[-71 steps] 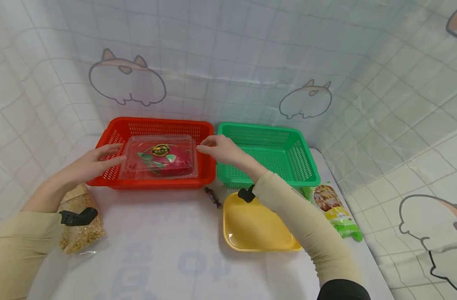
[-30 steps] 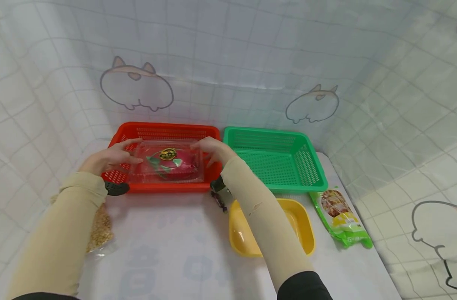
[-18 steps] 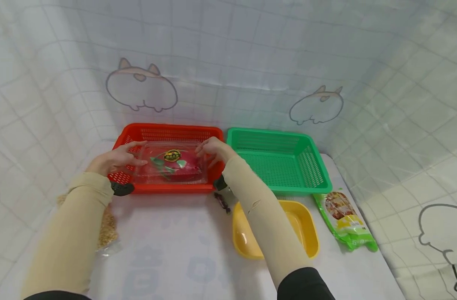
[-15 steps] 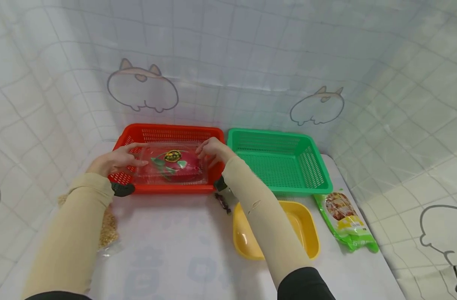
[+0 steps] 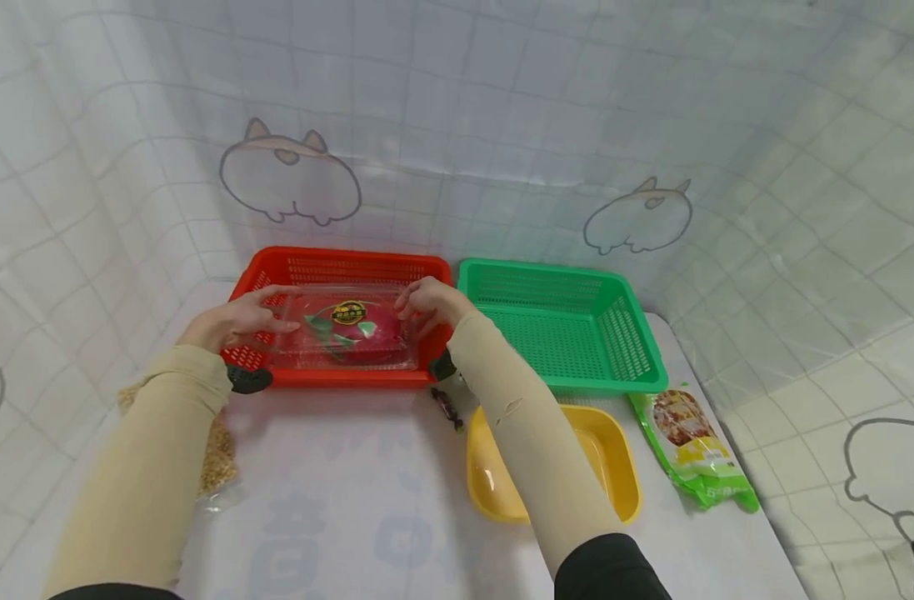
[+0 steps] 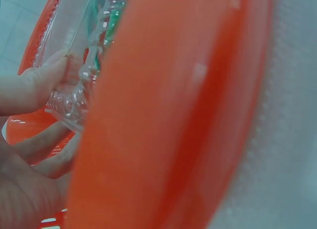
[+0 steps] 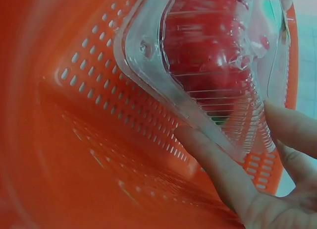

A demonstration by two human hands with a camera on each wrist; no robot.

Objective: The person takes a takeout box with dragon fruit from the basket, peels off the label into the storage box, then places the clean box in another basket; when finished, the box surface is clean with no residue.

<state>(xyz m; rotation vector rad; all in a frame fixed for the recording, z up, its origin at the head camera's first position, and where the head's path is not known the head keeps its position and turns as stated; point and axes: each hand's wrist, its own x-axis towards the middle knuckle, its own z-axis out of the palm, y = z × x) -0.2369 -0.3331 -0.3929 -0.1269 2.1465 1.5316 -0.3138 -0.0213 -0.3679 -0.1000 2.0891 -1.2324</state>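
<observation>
A clear plastic fruit box [image 5: 344, 354] sits in the red basket [image 5: 352, 379]. Inside it shows a pink-red fruit with green leaf tips, like a dragon fruit [image 7: 203, 40], under a black and yellow label. My left hand [image 5: 235, 323] holds the box's left end. In the left wrist view its thumb lies on the clear edge, with the other fingers below. At the right end my right hand [image 5: 434, 302] grips the box. The right wrist view shows that thumb against the ribbed side and a finger [image 7: 213, 164] under the flange.
A green basket [image 5: 546, 333] stands right of the red one. In front of it are a yellow tray [image 5: 599, 458], partly behind my right sleeve, and a small dark wrapped candy [image 5: 447, 408]. A green food packet [image 5: 692, 446] lies far right; a grain bag [image 5: 218, 458] lies left.
Both hands have come in from the sides of the box to take hold of its two ends. During the last half second they barely move. The head view has shifted slightly.
</observation>
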